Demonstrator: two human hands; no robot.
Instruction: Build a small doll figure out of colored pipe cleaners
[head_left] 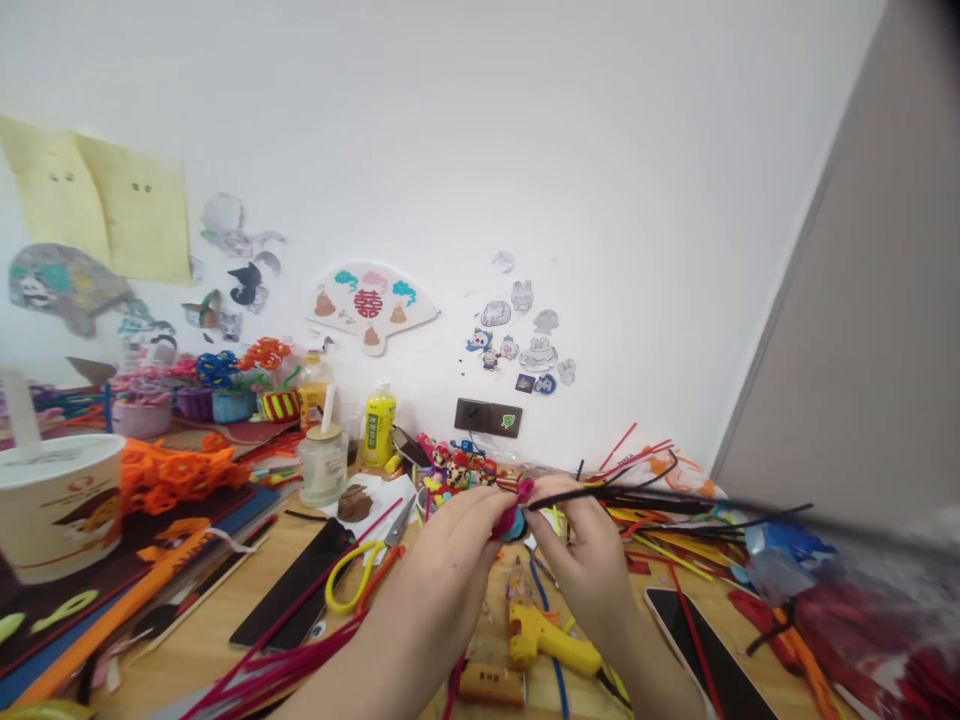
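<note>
Both of my hands meet above the middle of the table. My left hand [463, 535] is closed around a small pink and blue fuzzy craft piece [513, 522], much of it hidden by the fingers. My right hand [581, 548] pinches a black pipe cleaner [559, 497] against that piece; long dark strands stretch away to the right, blurred. Below the right hand lies a yellow glue gun [551, 642]. Scissors with yellow handles [352, 578] rest left of my left hand, near magenta pipe cleaners [300, 655].
A paper cup [64, 510] stands at the left by orange fuzzy flowers [180, 478]. A glass jar [322, 468] and a yellow-green bottle [379, 425] are at the back. A phone [701, 650] lies at right, near loose pipe cleaners and plastic bags [862, 620].
</note>
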